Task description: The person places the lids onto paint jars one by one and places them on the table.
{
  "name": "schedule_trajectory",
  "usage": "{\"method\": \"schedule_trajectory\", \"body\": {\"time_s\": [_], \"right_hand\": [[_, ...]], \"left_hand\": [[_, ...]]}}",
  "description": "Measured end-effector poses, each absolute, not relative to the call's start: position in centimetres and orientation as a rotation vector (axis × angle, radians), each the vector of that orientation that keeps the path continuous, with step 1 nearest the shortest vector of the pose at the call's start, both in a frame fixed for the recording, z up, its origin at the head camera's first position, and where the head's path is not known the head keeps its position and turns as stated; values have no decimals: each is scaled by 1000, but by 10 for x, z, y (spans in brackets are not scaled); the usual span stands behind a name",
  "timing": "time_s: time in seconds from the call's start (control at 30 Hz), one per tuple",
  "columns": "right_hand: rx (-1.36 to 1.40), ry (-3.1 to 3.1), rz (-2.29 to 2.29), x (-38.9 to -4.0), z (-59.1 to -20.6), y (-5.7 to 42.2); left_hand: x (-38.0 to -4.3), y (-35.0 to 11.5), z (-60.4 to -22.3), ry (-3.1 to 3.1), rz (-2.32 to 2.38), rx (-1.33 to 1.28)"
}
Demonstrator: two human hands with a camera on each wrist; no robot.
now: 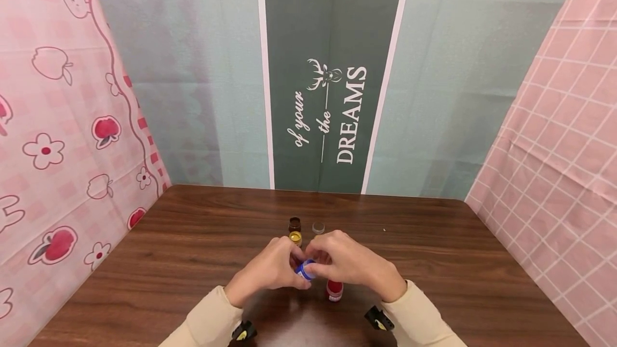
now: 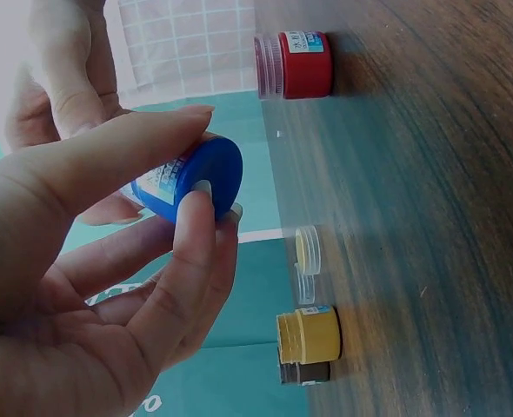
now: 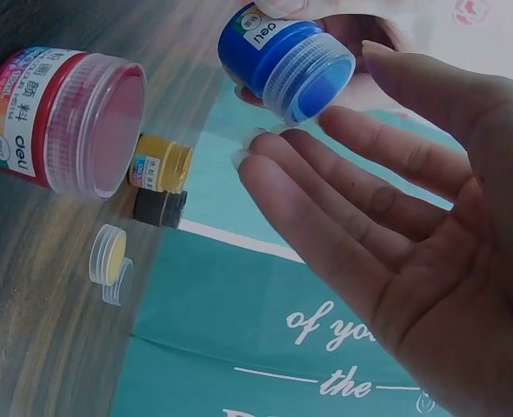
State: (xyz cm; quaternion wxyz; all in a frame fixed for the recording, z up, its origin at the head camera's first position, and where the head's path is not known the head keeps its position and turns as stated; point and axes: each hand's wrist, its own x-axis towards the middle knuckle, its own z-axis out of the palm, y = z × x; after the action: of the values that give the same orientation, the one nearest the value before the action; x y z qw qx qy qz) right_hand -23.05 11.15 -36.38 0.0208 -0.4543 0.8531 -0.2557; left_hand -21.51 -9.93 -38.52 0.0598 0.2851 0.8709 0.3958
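Note:
My left hand [image 1: 277, 266] grips a small blue paint jar [image 2: 209, 178] by its body, thumb on one side and fingertips on the other. The jar is tilted and its clear ribbed lid [image 3: 309, 78] is on. Beside that lid is my right hand [image 3: 387, 217], its thumb and fingers spread around the lid without closing on it; whether a fingertip touches it I cannot tell. A red paint jar [image 1: 335, 291] with a clear lid stands on the table near the right hand. Beyond the hands are a lidless yellow paint jar [image 2: 313, 335] and a dark paint jar [image 1: 294, 224].
Two loose lids lie on the wooden table [image 1: 434, 261]: a yellow-stained lid [image 3: 109, 254] and a clear lid [image 1: 318, 227]. A printed green cloth [image 1: 332, 15] hangs behind the table, with pink cloths [image 1: 554, 122] at both sides.

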Motion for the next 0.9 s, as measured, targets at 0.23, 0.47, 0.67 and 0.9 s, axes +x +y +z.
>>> {"method": "schedule_trajectory", "body": {"time_s": [0.23, 0.47, 0.67, 0.9], "right_hand": [[-1441, 2633, -823, -230, -362, 113], [-1431, 2557, -860, -227, -361, 113], [-1478, 2544, -845, -227, -361, 113], [-1447, 2522, -877, -225, -363, 113]], "left_hand": [[-216, -100, -385, 2666, 1190, 864], [-216, -101, -384, 2664, 1181, 859], [-215, -101, -384, 2639, 1185, 856], [-214, -100, -387, 2621, 1201, 856]]}}
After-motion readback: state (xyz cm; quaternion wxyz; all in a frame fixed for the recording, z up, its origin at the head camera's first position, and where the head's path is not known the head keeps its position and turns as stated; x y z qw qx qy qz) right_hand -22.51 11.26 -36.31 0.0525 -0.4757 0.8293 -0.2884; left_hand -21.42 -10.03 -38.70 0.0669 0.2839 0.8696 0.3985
